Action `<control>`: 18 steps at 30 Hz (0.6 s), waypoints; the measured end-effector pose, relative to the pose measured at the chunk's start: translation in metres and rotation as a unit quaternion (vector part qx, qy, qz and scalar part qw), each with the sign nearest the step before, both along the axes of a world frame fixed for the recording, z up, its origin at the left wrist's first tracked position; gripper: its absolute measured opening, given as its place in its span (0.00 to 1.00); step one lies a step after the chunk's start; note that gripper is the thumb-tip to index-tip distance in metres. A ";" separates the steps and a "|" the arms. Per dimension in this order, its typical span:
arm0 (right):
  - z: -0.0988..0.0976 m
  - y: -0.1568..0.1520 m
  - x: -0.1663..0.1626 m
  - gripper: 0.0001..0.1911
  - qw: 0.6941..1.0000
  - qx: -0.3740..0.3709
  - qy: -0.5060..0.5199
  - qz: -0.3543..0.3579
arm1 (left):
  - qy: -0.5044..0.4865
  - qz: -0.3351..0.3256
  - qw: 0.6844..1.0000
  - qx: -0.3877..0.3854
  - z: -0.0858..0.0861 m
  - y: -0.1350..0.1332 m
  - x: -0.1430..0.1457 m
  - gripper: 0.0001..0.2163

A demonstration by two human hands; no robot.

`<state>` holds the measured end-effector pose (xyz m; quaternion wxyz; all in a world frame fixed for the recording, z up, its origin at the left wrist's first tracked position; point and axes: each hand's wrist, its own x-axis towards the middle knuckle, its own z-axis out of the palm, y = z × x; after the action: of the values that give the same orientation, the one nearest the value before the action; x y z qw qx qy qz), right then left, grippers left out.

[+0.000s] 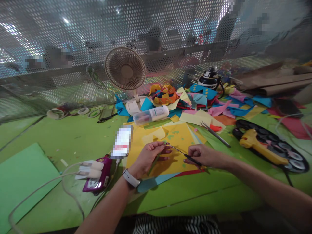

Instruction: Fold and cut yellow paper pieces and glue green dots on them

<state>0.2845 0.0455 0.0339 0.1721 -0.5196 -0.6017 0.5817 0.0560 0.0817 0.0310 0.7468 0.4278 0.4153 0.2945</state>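
My left hand (151, 154) hovers over a yellow paper sheet (179, 136), fingers pinched on a small green paper piece (165, 142). My right hand (203, 155) is closed round thin tweezers (181, 152), whose tips reach left to that green piece. A white watch is on my left wrist. Both hands hang just above the green table (73, 136), near its front edge.
A small fan (125, 70) stands behind, with a glue bottle (151, 115) lying before it. Coloured paper scraps (207, 100) pile at the back right. Scissors (215, 134), a yellow glue gun (262, 146) on a black tray, a phone (122, 142) and a purple power bank (98, 175) lie around.
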 end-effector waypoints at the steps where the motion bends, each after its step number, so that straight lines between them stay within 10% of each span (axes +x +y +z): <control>1: 0.000 0.000 0.000 0.21 1.000 0.001 -0.001 -0.002 | 0.003 -0.002 1.000 -0.001 0.000 0.000 0.000 0.10; 18: 0.005 0.001 0.000 0.22 1.000 0.007 -0.016 -0.003 | 0.004 -0.004 1.000 0.002 -0.006 0.004 -0.003 0.11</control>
<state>0.2848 0.0463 0.0390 0.1679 -0.5296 -0.6064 0.5688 0.0529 0.0856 0.0254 0.7455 0.4323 0.4159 0.2905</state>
